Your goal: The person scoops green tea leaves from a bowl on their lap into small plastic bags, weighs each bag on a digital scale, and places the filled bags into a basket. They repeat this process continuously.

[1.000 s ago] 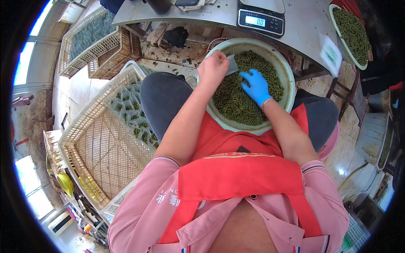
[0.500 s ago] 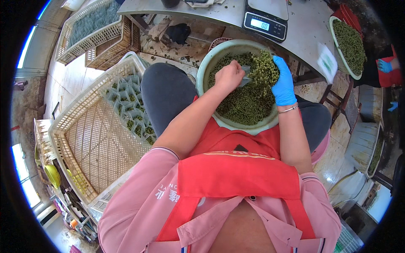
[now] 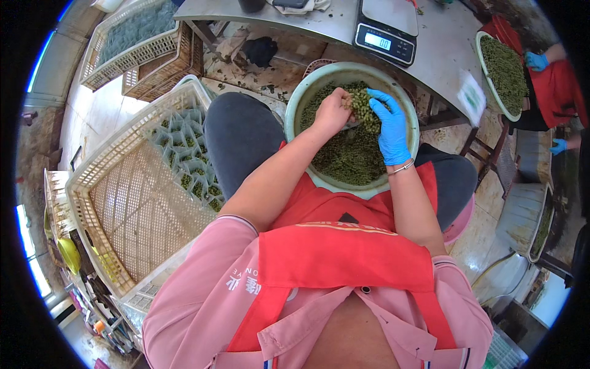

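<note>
Between my knees rests a pale green basin [image 3: 294, 104] filled with small green berries [image 3: 351, 161] that look like green peppercorns. My bare left hand [image 3: 332, 113] is over the basin, fingers closed on the edge of a small clear plastic bag [image 3: 352, 123], mostly hidden. In its blue glove, my right hand [image 3: 392, 130] is curled around a clump of berries [image 3: 366, 114], held against the left fingertips at the bag. How much of the clump is inside the bag I cannot tell.
Left, a cream plastic crate [image 3: 101, 237] holds several filled clear bags [image 3: 187, 154]. Another crate [image 3: 132, 58] with bags stands behind. Ahead, a metal table [image 3: 319, 23] carries a digital scale [image 3: 384, 43] and a plastic packet [image 3: 471, 98]. A co-worker's gloved hand [image 3: 536, 61] is near another berry basin [image 3: 504, 74].
My right hand has moved left with its clump, up to my left hand. The bag, plainer before, is now mostly covered. At right, the co-worker's hand has moved closer to the other basin.
</note>
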The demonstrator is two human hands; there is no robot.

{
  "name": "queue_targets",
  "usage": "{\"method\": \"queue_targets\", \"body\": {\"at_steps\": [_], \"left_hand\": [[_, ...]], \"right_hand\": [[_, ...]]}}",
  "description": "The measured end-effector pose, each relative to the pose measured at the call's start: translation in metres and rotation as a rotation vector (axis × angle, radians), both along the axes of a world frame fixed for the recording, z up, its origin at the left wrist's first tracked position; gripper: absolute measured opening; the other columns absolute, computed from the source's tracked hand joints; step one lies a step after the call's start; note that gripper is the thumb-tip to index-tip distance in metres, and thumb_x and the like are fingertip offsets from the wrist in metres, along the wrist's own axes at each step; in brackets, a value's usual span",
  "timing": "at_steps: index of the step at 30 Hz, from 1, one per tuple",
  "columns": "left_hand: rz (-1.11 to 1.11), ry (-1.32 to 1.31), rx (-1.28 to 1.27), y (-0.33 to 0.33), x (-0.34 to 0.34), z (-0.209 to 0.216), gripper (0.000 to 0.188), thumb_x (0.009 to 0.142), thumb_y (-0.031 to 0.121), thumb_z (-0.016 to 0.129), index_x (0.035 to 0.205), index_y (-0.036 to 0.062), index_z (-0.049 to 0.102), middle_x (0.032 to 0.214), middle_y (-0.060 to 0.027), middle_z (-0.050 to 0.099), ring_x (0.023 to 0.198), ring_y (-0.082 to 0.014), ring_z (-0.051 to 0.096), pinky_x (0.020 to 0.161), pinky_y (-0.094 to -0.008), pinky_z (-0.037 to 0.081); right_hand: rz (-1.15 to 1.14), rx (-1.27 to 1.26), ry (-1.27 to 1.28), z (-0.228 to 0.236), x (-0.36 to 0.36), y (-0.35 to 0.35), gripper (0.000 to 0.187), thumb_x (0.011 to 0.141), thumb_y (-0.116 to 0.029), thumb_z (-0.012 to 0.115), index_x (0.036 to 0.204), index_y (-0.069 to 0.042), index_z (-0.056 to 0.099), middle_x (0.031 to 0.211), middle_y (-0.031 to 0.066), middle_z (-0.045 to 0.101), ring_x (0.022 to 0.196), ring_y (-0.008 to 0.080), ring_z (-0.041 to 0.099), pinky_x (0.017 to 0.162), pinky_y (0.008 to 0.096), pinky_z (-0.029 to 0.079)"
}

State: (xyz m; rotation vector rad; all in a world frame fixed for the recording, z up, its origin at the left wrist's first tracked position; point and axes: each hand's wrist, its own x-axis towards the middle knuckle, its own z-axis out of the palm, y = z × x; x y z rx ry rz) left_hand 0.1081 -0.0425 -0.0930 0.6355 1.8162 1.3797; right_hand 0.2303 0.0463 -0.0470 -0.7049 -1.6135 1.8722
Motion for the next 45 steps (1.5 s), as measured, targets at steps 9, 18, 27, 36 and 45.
{"method": "queue_targets", "body": {"at_steps": [9,18,27,36,45], "left_hand": [[-0.039,0.383,-0.118,-0.006,0.005,0.02,0.016,0.085,0.021,0.053,0.093,0.0079,0.053,0.08,-0.0131,0.066,0.081,-0.0319,0.064,0.07,-0.0428,0.047],[-0.185,0.631,-0.181,-0.007,0.016,0.02,0.021,0.085,0.025,0.051,0.099,0.0085,0.054,0.083,-0.0141,0.067,0.082,-0.0356,0.063,0.073,-0.0449,0.048],[-0.053,0.498,-0.199,-0.004,0.01,0.008,0.021,0.085,0.025,0.053,0.097,0.0076,0.054,0.084,-0.0149,0.066,0.085,-0.0358,0.062,0.073,-0.0445,0.047],[-0.075,0.541,-0.105,-0.007,0.017,0.015,0.019,0.087,0.025,0.053,0.096,0.0077,0.052,0.081,-0.0155,0.066,0.08,-0.0368,0.062,0.071,-0.0463,0.047],[-0.047,0.626,-0.139,-0.005,0.011,0.005,0.02,0.087,0.025,0.052,0.097,0.0076,0.05,0.074,-0.018,0.064,0.073,-0.0378,0.063,0.067,-0.0488,0.047]], "right_hand": [[0.186,-0.437,-0.232,0.01,0.006,0.007,0.068,0.082,-0.011,0.065,0.142,-0.007,0.033,0.136,0.0096,0.044,0.122,0.0192,0.043,0.103,0.033,0.031],[0.252,-0.053,-0.478,-0.057,0.0,0.027,0.042,0.079,-0.016,0.068,0.116,-0.001,0.057,0.107,0.0092,0.062,0.094,0.0155,0.056,0.083,0.0301,0.045],[0.389,-0.552,-0.351,0.015,0.019,0.027,0.044,0.08,-0.017,0.068,0.12,-0.004,0.053,0.111,0.0073,0.059,0.094,0.0149,0.058,0.08,0.0373,0.05],[0.159,-0.072,-0.502,-0.069,0.01,0.035,0.042,0.078,-0.016,0.069,0.117,-0.004,0.056,0.102,0.0085,0.064,0.087,0.0241,0.062,0.072,0.0354,0.052],[0.356,-0.603,-0.277,0.005,0.019,0.032,0.042,0.083,-0.013,0.063,0.121,-0.002,0.049,0.107,0.0084,0.059,0.1,0.0174,0.057,0.077,0.0374,0.054]]}}
